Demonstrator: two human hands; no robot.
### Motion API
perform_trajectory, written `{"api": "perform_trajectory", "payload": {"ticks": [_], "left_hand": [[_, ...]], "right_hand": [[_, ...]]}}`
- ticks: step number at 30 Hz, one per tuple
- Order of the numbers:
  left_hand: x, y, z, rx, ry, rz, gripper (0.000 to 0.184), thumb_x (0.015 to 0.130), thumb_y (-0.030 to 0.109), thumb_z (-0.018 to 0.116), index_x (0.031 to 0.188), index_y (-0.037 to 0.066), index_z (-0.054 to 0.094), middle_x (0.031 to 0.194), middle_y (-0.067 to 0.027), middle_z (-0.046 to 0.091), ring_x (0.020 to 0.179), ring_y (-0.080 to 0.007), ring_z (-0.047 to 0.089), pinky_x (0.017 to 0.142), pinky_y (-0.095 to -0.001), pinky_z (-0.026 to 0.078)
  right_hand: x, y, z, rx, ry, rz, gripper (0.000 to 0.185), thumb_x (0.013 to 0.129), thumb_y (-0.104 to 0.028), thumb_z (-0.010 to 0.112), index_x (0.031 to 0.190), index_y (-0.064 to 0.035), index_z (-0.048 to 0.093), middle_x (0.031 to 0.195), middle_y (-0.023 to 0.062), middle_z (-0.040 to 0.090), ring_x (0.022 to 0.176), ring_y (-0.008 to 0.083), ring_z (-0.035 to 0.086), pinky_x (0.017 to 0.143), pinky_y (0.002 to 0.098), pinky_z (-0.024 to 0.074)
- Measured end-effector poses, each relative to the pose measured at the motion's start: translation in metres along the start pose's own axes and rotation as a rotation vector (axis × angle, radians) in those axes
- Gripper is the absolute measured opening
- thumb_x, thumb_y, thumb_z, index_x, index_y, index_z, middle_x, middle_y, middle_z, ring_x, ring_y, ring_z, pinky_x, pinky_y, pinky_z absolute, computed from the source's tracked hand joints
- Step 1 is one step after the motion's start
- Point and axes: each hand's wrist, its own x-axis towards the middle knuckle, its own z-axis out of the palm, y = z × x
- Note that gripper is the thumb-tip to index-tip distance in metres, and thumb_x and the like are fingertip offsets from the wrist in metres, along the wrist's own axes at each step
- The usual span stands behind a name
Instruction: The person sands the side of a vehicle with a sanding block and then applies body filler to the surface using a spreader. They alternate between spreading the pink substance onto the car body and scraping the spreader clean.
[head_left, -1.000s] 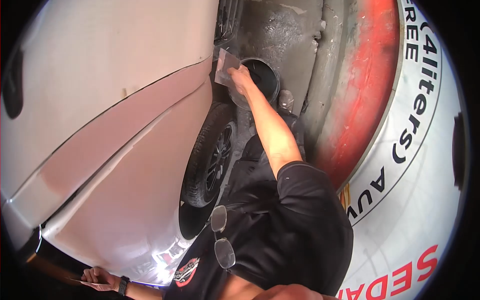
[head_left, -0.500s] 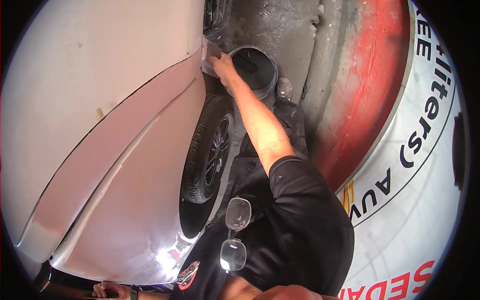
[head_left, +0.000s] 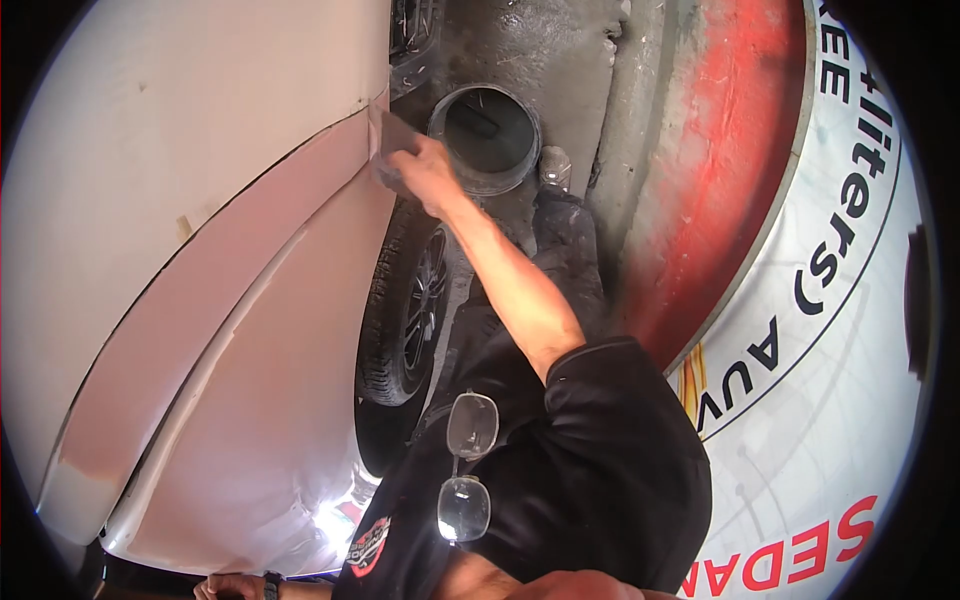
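My right hand point(head_left: 425, 172) pinches a dark grey flat sheet, which looks like sandpaper point(head_left: 396, 133), at the edge of a pale car body panel point(head_left: 250, 235). A pinkish band crosses this panel and ends at the sheet. Just right of the hand stands a round bucket point(head_left: 487, 180) with dark contents. Low at the left edge is my left hand point(head_left: 228, 588), with a watch at its wrist, beside the lower end of the panel. Its fingers look bent, but their tips are cut off by the frame.
Below the panel edge is a car wheel point(head_left: 405, 310). A red-painted kerb point(head_left: 720, 200) curves along the right, in front of a white banner point(head_left: 830, 400) with printed letters. Glasses point(head_left: 467, 465) hang at my chest. My shoe point(head_left: 555, 168) is on the concrete floor by the bucket.
My right hand and the grey sheet have shifted down and left along the panel edge, partly as the whole view moved. The left hand has drifted slightly right and down in view.
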Motion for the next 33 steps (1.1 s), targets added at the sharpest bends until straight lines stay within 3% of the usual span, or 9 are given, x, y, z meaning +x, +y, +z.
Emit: {"api": "perform_trajectory", "payload": {"ticks": [2,4,6,12,15,18,24,33], "left_hand": [[0.003,-0.002,0.003,-0.001,0.007,-0.005,0.023,0.103,0.018,0.052,0.118,0.004,0.063,0.116,-0.0101,0.062,0.103,-0.0218,0.061,0.097,-0.0359,0.048],[0.009,-0.005,0.004,-0.005,0.011,-0.02,0.022,0.102,0.017,0.052,0.117,0.004,0.063,0.115,-0.0098,0.062,0.102,-0.0214,0.06,0.097,-0.0359,0.047],[0.012,-0.009,0.004,-0.01,0.019,-0.024,0.022,0.102,0.017,0.052,0.116,0.004,0.063,0.114,-0.0095,0.061,0.101,-0.0211,0.06,0.097,-0.036,0.047],[0.022,-0.014,0.006,-0.018,0.034,-0.047,0.02,0.102,0.016,0.052,0.114,0.004,0.062,0.111,-0.0085,0.06,0.098,-0.02,0.059,0.096,-0.0361,0.046],[0.024,-0.015,0.007,-0.021,0.041,-0.051,0.019,0.102,0.015,0.052,0.114,0.004,0.062,0.109,-0.008,0.059,0.097,-0.0195,0.058,0.096,-0.0362,0.046],[0.025,-0.016,0.007,-0.031,0.046,-0.051,0.018,0.102,0.015,0.052,0.113,0.005,0.062,0.107,-0.0075,0.059,0.095,-0.019,0.058,0.095,-0.0362,0.045],[0.027,-0.018,0.007,-0.051,0.045,-0.058,0.016,0.101,0.014,0.052,0.111,0.005,0.062,0.104,-0.0065,0.057,0.092,-0.018,0.057,0.094,-0.0364,0.044],[0.024,-0.018,0.002,-0.101,0.046,-0.054,0.013,0.101,0.012,0.052,0.108,0.006,0.061,0.099,-0.0051,0.055,0.088,-0.0165,0.055,0.093,-0.0366,0.043]], "right_hand": [[0.02,0.031,-0.018,-0.002,0.132,0.026,0.044,0.081,-0.011,0.063,0.121,0.0078,0.063,0.1,0.0141,0.072,0.087,0.0217,0.068,0.081,0.034,0.0529],[0.068,0.092,-0.045,-0.087,0.286,0.053,0.037,0.084,-0.011,0.062,0.115,0.0094,0.063,0.106,0.0182,0.07,0.095,0.0233,0.066,0.081,0.0358,0.0527],[0.077,0.072,-0.052,0.022,0.181,0.086,0.039,0.085,-0.011,0.061,0.117,0.0102,0.061,0.111,0.0199,0.068,0.101,0.0235,0.064,0.083,0.0368,0.052],[0.099,0.049,-0.04,-0.06,0.072,0.113,0.037,0.086,-0.008,0.057,0.119,0.0064,0.062,0.109,0.0177,0.068,0.101,0.0218,0.063,0.083,0.0352,0.0509],[0.102,0.045,-0.031,-0.032,0.138,0.058,0.03,0.09,-0.004,0.055,0.118,0.004,0.062,0.105,0.0096,0.068,0.093,0.0182,0.063,0.081,0.0356,0.0522],[0.113,0.053,-0.029,0.041,0.095,0.026,0.035,0.087,-0.006,0.052,0.119,0.0023,0.064,0.107,0.0145,0.069,0.098,0.0205,0.063,0.082,0.0344,0.0509],[0.101,0.033,-0.017,0.0,0.088,0.131,0.04,0.086,-0.006,0.052,0.124,0.0013,0.063,0.108,0.0153,0.069,0.098,0.0216,0.063,0.084,0.034,0.0505],[0.073,0.026,-0.003,-0.038,0.002,0.043,0.046,0.084,-0.001,0.054,0.13,0.0022,0.062,0.115,0.0147,0.069,0.103,0.0209,0.062,0.089,0.0325,0.0489]]}}
